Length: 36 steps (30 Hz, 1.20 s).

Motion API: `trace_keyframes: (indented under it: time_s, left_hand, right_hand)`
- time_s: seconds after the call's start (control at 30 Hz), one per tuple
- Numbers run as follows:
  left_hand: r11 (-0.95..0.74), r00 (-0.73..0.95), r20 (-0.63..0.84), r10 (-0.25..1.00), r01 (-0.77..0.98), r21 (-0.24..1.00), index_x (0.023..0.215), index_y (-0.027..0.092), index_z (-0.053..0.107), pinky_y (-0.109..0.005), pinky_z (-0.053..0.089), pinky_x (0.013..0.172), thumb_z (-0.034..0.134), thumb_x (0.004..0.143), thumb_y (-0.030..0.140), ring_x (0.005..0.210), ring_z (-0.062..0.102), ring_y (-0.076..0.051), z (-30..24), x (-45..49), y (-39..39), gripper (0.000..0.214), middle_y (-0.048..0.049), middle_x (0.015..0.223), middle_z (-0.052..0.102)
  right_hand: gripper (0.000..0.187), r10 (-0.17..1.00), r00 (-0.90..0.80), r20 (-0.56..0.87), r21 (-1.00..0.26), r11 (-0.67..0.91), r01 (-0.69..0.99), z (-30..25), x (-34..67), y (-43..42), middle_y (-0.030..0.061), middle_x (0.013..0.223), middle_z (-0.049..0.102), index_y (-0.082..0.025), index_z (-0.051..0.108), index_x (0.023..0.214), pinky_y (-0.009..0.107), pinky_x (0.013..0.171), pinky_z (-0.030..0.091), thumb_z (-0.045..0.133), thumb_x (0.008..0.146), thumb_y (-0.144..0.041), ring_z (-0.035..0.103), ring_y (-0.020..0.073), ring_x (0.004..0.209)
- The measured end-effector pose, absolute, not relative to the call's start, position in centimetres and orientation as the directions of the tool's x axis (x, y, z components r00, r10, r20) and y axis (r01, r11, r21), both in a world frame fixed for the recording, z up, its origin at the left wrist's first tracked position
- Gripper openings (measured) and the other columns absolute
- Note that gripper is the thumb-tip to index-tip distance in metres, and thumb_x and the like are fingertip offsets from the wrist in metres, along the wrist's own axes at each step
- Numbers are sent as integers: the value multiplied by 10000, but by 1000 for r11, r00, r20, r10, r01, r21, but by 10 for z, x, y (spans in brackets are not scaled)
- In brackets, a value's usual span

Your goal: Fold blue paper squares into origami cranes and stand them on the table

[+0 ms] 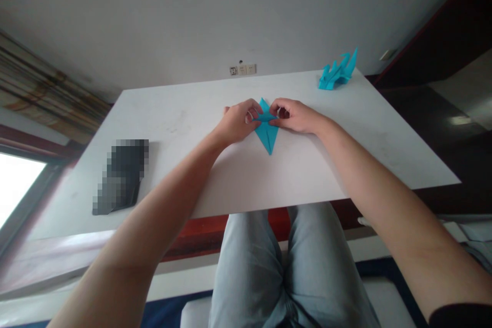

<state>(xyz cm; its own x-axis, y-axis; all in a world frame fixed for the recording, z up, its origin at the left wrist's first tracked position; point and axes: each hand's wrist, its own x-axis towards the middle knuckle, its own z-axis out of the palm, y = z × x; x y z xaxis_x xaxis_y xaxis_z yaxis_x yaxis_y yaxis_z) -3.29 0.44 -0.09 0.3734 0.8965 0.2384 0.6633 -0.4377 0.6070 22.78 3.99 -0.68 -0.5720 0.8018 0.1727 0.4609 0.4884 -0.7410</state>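
Between my hands, over the middle of the white table, is a folded piece of blue origami paper (269, 135). It has a diamond-like shape, with one point toward me and a smaller point toward the wall. My left hand (241, 119) pinches its left side with thumb and fingers. On the opposite side my right hand (294, 115) pinches the right edge. A crease or slit runs down the paper's near half. My fingertips cover parts of both side edges.
At the table's (184, 107) far right corner stands a finished-looking blue origami figure (337, 73) with several spikes. A dark, pixelated flat object (123, 174) lies on the left. Wall sockets (242, 69) sit just behind the far edge. My legs are below the near edge.
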Motion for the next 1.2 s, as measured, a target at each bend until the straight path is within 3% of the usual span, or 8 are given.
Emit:
trace_keyframes:
  time_s: [0.2, 0.4, 0.5, 0.7, 0.87, 1.0, 1.1, 1.2]
  left_hand:
    - [-608, 483, 369, 794, 624, 491, 1094, 217, 766, -408, 560, 991, 702, 929, 164, 964, 765, -228, -5, -32, 7, 185, -80, 1145, 828]
    - [-623, 503, 368, 782, 603, 499, 1085, 214, 747, -352, 542, 864, 717, 923, 184, 870, 722, -208, -9, -34, 9, 168, -72, 1087, 811]
    - [-607, 492, 357, 794, 599, 523, 1099, 213, 754, -341, 537, 841, 715, 932, 186, 850, 717, -199, -7, -32, 6, 173, -74, 1112, 825]
    - [-490, 395, 291, 872, 692, 529, 1050, 217, 773, -357, 558, 821, 745, 1028, 384, 868, 744, -240, -3, -31, 6, 171, -89, 1058, 860]
    - [-451, 372, 256, 892, 707, 546, 1160, 225, 746, -371, 584, 847, 745, 1008, 358, 867, 759, -240, -3, -34, 7, 202, -83, 1067, 860]
    - [-508, 413, 298, 861, 655, 559, 1336, 238, 681, -354, 613, 881, 723, 970, 243, 821, 739, -192, -3, -35, 5, 368, -77, 1202, 834]
    - [-543, 450, 305, 840, 668, 509, 1299, 238, 747, -382, 632, 944, 691, 981, 215, 844, 737, -182, -1, -35, 2, 323, -124, 1410, 738]
    - [-524, 460, 252, 851, 714, 464, 1265, 237, 822, -442, 642, 1028, 712, 1018, 304, 908, 755, -207, 0, -35, 0, 279, -157, 1529, 635]
  right_hand:
    - [277, 785, -589, 192, -740, 510, 438, -6, 227, 40, 22, 934, 699, -248, 681, 981, 369, 803, 453, 855, 873, -434, 575, 213, 829]
    - [246, 784, -582, 214, -712, 533, 457, -8, 227, 42, 33, 935, 696, -236, 712, 951, 367, 785, 454, 880, 863, -393, 569, 213, 813]
    - [261, 774, -592, 222, -687, 556, 469, -7, 227, 43, 31, 918, 668, -236, 690, 905, 364, 778, 442, 890, 877, -401, 557, 209, 799]
    - [331, 788, -583, 199, -635, 557, 535, -3, 230, 44, 25, 884, 632, -237, 639, 842, 365, 787, 419, 907, 894, -425, 538, 208, 807]
    - [343, 813, -559, 160, -654, 511, 557, -1, 234, 43, 34, 889, 662, -243, 669, 872, 380, 806, 439, 907, 896, -489, 568, 228, 828]
    - [387, 828, -534, 171, -715, 477, 511, -2, 235, 42, 30, 935, 702, -264, 672, 1018, 378, 783, 461, 934, 863, -501, 568, 228, 820]
    - [451, 822, -532, 205, -740, 485, 465, -3, 235, 41, 32, 1015, 711, -280, 674, 1106, 369, 766, 474, 953, 843, -516, 556, 216, 813]
    - [429, 796, -559, 231, -702, 535, 471, -3, 234, 41, 62, 1067, 694, -266, 743, 1079, 387, 799, 494, 943, 860, -576, 580, 232, 854]
